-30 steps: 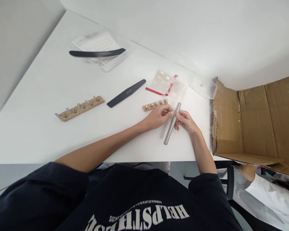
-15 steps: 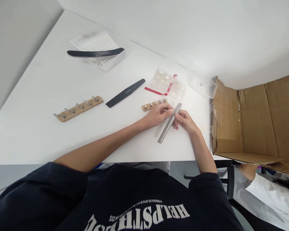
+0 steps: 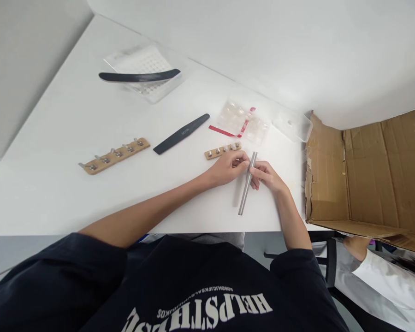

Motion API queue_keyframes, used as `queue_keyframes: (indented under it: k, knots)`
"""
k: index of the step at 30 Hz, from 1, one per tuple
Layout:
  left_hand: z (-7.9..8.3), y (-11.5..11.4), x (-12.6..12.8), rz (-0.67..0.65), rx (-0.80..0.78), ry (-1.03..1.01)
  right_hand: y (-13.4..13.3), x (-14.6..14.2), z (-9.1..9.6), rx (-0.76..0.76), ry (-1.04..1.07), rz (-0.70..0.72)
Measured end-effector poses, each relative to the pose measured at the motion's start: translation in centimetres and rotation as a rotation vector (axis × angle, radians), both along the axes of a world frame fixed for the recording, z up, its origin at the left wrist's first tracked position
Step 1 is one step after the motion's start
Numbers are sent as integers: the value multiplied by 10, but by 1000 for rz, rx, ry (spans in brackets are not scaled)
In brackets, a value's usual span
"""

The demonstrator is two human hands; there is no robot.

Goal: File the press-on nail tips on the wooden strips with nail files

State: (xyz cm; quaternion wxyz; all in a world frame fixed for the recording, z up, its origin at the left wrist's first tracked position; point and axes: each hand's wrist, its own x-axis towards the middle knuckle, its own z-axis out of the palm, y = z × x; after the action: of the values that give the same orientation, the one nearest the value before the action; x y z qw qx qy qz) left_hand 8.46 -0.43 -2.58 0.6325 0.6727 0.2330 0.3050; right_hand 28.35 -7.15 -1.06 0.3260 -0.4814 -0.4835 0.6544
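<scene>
My right hand [image 3: 265,175] is closed on a grey nail file [image 3: 246,193], its long end slanting down toward the table's front edge. Close on the file's left side is my left hand [image 3: 230,166], with thumb and fingertips pinched together. Whatever they hold is too small to make out. Just behind my left hand lies a short wooden nail-tip stand [image 3: 216,152] with small metal holders, some bearing clear tips. A longer wooden stand [image 3: 117,157] with several holders and tips rests further left. Between them and a little behind is a black nail file [image 3: 181,134].
A curved black file [image 3: 138,76] lies across a clear plastic case [image 3: 159,94] at the back left. Clear packaging [image 3: 232,114] with a red strip [image 3: 224,131] and a clear tray [image 3: 290,125] are behind my hands. An open cardboard box [image 3: 327,180] stands right; a person's white sleeve [image 3: 383,281] shows beyond.
The grey nail file has turned steeper and more edge-on, its near end swinging right and toward me. My hands stay close together in nearly the same place.
</scene>
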Motion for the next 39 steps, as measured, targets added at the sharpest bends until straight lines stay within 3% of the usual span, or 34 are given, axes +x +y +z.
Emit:
queue_keyframes:
  k: [3,8,12,17,21,25,30,35,39]
  knots:
    - [-2,-1,0,2,13,13,-1,1,0,-2,5,-52]
    - [-2,-3,0,18,42,24,-2,2,3,-64,-16,48]
    - [3,-5,0,6,66,49,-2,3,7,-55,-25,3]
    - [4,-7,0,28,30,35,-3,4,12,-113,-61,81]
    - [4,-8,0,15,43,35,-3,5,14,-99,-47,21]
    - [4,-8,0,42,26,23,-4,6,15,-129,-62,94]
    - [3,-7,0,-2,44,31,-4,6,13,-111,-42,35]
    - [1,-5,1,63,5,1,-3,5,9,-131,-50,70]
    - [2,-4,1,1,13,4,-2,5,7,-127,-28,34]
